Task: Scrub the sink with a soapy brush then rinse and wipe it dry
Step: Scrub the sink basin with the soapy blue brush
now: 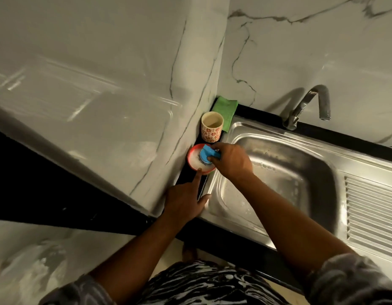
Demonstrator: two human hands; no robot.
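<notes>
A steel sink [285,172] with wet, soapy patches in its basin fills the right of the view. Left of its rim a small red bowl [191,160] of white suds sits on the black counter. My right hand [231,160] grips a blue brush [207,154] by its handle and holds its bristles down in the bowl. My left hand [186,201] lies on the counter by the sink's left edge, its index finger straight and touching the bowl's near rim.
A patterned cup [211,127] stands just behind the bowl, with a folded green cloth [226,111] behind it in the corner. The tap [309,104] curves over the sink's back edge. A ribbed drainboard [373,212] lies right of the basin. Marble walls close in at left and behind.
</notes>
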